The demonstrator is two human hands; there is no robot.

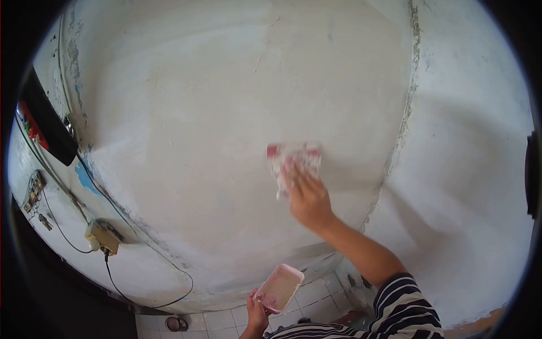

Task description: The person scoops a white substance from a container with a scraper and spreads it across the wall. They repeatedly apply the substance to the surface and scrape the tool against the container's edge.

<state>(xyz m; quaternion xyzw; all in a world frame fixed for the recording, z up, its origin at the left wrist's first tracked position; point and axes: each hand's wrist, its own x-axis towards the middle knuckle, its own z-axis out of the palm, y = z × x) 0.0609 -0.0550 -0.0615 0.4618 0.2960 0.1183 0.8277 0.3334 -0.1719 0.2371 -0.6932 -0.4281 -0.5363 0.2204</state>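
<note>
My right hand (307, 198) is closed around a flat putty spreader (294, 151), red and smeared with white filler. The spreader lies against the wall (214, 130), which carries a beige, still patchy coat with a few thin ridges. Low in the view, my left hand (257, 312) grips the near edge of a pinkish rectangular tub (275, 291). Some pale paste lies in the tub and coats its rim. My right fingers are slightly blurred, and part of the spreader is hidden behind them.
On the left wall hang a socket box (103, 237) with a plug and loose cables, some keys (45, 221) and a dark-framed object (51, 121). A rough, crumbling corner seam (406, 113) runs down the right. White floor tiles (316, 294) and a round object (176, 324) show below.
</note>
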